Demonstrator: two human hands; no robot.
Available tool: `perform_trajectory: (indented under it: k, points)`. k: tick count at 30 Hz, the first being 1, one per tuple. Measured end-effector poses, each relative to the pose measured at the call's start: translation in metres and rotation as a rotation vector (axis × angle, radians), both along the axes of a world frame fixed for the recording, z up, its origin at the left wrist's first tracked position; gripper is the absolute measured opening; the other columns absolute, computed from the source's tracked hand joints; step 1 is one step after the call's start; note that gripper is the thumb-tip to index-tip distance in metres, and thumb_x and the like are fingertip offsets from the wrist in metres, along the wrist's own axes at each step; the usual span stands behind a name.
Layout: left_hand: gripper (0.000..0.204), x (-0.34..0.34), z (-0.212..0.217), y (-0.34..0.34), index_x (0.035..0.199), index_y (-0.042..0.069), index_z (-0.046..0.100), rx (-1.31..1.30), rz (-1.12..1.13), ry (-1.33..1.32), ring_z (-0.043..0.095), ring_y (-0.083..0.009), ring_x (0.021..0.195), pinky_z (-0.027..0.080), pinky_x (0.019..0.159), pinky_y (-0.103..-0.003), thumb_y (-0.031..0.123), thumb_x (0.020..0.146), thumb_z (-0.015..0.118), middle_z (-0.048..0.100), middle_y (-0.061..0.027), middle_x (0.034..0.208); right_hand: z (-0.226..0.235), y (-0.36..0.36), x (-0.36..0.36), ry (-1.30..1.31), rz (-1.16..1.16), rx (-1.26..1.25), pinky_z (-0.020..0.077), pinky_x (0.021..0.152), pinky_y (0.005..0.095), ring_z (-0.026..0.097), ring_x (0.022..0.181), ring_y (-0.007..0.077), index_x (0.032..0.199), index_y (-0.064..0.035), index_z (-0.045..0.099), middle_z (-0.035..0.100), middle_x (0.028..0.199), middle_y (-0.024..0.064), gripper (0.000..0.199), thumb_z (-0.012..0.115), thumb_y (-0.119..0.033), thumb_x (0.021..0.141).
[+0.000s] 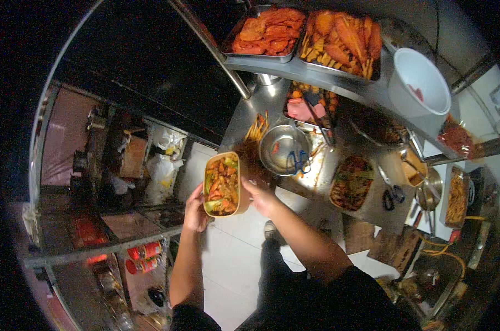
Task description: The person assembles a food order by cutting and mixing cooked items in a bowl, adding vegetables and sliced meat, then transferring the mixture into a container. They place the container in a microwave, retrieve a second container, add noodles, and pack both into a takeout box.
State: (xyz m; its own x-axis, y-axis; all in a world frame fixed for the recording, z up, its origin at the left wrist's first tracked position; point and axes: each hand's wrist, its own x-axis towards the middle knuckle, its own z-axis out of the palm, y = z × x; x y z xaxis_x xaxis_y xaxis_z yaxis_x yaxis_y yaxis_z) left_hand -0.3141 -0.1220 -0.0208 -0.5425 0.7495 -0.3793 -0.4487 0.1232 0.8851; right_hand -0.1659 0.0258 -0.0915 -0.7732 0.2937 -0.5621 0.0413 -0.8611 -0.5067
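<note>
Above the white floor (239,248), in front of the steel counter (272,105), both bare hands carry a long tan paper food box (223,185) filled with mixed stir-fried vegetables in orange, green and brown. The left hand (196,208) cups the box's lower left side, its fingers curled under and against the wall. The right hand (261,197) grips the right long side, thumb on the rim and the other fingers wrapped beneath. The box is held level, clear of the counter, just left of a round steel bowl (283,149) that holds blue-handled scissors (298,161).

Further right on the counter stands an oval dish of dark cooked greens and meat (352,182), with black-handled scissors (392,194) beside it. On the raised steel shelf (338,83) behind sit a rectangular metal tray of red-orange glazed pieces (266,30) and, touching its right side, a second tray of orange fried strips (341,41). A white plastic bucket (421,83) stands at the shelf's right end. Red cans (142,256) lie on a low rack at the left.
</note>
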Motion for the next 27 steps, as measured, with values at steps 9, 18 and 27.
perform_trajectory:
  k: [9, 18, 27]
  points:
    - [0.061, -0.167, -0.091, 0.007, 0.147, 0.002, 0.036, -0.061, -0.146, 0.018, 0.058, -0.0253, 0.122, 0.051, 0.101, -0.04, 0.015, 0.09, 0.054, 0.055, -0.0118, 0.137, -0.055, 0.004, -0.135, -0.217, -0.036, 0.473, 0.0473, 0.094, 0.0408, 0.062, 0.113, 0.0267, 0.129, -0.0075, 0.059, 0.066, 0.123, 0.0133, 0.05, 0.046, -0.046, 0.101]
    - [0.057, -0.171, -0.111, 0.087, 0.142, -0.002, 0.041, 0.146, -0.266, -0.225, 0.06, -0.0259, 0.118, 0.05, 0.101, -0.039, 0.017, 0.09, 0.056, 0.059, -0.0191, 0.13, -0.024, 0.043, -0.123, -0.392, -0.207, 0.66, 0.0299, 0.115, 0.043, 0.044, 0.136, 0.0382, 0.143, 0.001, 0.044, 0.046, 0.146, 0.0247, 0.072, 0.031, -0.058, 0.102]
    - [0.055, -0.144, -0.115, 0.057, 0.137, 0.006, 0.048, 0.057, 0.114, -0.188, 0.055, -0.0248, 0.115, 0.045, 0.102, -0.042, 0.04, 0.095, 0.056, 0.061, -0.0084, 0.121, -0.011, 0.0, -0.074, -0.183, -0.456, 0.334, 0.0378, 0.108, 0.0439, 0.05, 0.128, 0.0311, 0.142, -0.0035, 0.044, 0.05, 0.141, 0.0157, 0.065, 0.038, -0.055, 0.102]
